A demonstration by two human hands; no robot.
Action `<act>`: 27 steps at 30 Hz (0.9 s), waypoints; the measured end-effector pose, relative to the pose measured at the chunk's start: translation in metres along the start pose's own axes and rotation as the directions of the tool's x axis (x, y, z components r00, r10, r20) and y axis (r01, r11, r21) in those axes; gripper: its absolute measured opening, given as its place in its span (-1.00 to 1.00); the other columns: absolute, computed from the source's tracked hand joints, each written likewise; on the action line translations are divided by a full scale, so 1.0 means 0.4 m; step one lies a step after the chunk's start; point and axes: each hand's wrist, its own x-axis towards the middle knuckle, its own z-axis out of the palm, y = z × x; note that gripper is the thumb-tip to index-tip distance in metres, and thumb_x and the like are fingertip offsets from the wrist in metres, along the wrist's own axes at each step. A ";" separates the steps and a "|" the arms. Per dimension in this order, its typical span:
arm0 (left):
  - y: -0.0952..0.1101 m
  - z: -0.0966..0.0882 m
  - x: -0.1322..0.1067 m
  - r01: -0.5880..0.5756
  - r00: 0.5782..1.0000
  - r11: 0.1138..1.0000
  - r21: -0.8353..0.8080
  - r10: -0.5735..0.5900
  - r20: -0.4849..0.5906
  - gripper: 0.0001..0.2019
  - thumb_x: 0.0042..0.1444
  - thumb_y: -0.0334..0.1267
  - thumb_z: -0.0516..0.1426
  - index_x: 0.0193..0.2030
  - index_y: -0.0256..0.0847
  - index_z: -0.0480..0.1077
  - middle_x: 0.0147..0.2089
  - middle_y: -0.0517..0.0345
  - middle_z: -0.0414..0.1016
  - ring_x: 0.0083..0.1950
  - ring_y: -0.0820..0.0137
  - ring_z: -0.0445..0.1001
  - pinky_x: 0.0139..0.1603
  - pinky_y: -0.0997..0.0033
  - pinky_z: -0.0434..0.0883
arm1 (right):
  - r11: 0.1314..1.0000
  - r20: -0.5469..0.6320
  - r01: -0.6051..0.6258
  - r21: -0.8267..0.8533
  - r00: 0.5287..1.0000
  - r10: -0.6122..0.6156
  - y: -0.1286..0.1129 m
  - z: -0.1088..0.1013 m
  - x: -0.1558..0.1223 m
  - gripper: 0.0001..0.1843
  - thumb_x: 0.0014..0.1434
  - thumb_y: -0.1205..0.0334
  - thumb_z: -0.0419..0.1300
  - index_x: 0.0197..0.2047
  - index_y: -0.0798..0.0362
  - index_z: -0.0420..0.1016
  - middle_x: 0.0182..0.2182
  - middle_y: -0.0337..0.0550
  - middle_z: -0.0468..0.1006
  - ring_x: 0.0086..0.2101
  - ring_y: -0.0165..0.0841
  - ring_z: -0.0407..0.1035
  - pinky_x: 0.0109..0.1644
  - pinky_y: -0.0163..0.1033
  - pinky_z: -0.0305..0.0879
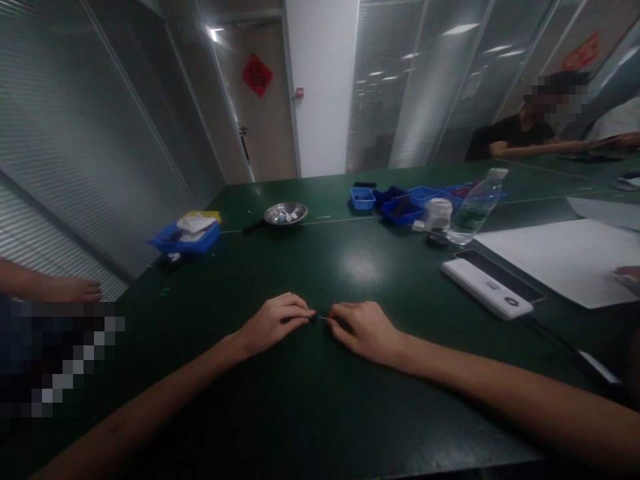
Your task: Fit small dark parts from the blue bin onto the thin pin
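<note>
My left hand [274, 325] is over the middle of the green table [280, 413], with its thumb and fingertips pinched on a small black piece [313, 319]. A thin, light-coloured pin or wire [323, 318] bridges the narrow gap between the two hands. Its right end meets the fingertips of my right hand [367, 331], which are closed in a pinch and rest close to the tabletop. The piece and the thin pin or wire are too small to make out exactly, and whether they are joined cannot be told.
Ahead stand a metal bowl [273, 209] holding small items and several blue bins [362, 199]. At left is a blue tray [200, 241]. Rightward are a water bottle [473, 212], a white device [485, 288] and white paper [565, 250]. Other people sit at both sides.
</note>
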 end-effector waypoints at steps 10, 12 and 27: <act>0.010 0.007 0.002 0.030 0.999 0.998 -0.057 -0.030 -0.010 -0.70 0.34 -0.28 0.11 0.16 -0.12 0.48 0.03 0.04 0.52 0.05 0.31 0.46 0.10 0.20 0.45 | 0.999 0.019 0.021 -0.034 1.000 -0.020 -0.003 -0.002 0.000 -0.75 0.40 0.13 0.00 -0.12 0.04 0.45 -0.32 -0.19 0.53 -0.41 -0.46 0.34 -0.34 -0.33 0.10; 0.018 0.009 0.002 0.091 0.996 0.993 -0.070 -0.091 0.005 -0.66 0.32 -0.28 0.14 0.21 -0.10 0.43 0.04 0.06 0.51 0.04 0.33 0.47 0.08 0.23 0.45 | 0.999 0.020 0.030 -0.031 0.999 -0.030 -0.001 0.002 0.001 -0.75 0.40 0.13 0.00 -0.13 0.05 0.45 -0.32 -0.18 0.53 -0.41 -0.45 0.35 -0.33 -0.34 0.12; 0.035 0.035 0.008 0.095 0.995 0.993 -0.074 -0.094 0.026 -0.62 0.31 -0.30 0.14 0.24 -0.09 0.36 0.10 0.03 0.45 0.09 0.29 0.43 0.13 0.19 0.42 | 0.995 0.006 0.091 0.027 0.996 -0.091 -0.005 0.002 -0.001 -0.72 0.40 0.16 -0.01 -0.06 0.06 0.48 -0.26 -0.13 0.56 -0.37 -0.43 0.41 -0.28 -0.33 0.21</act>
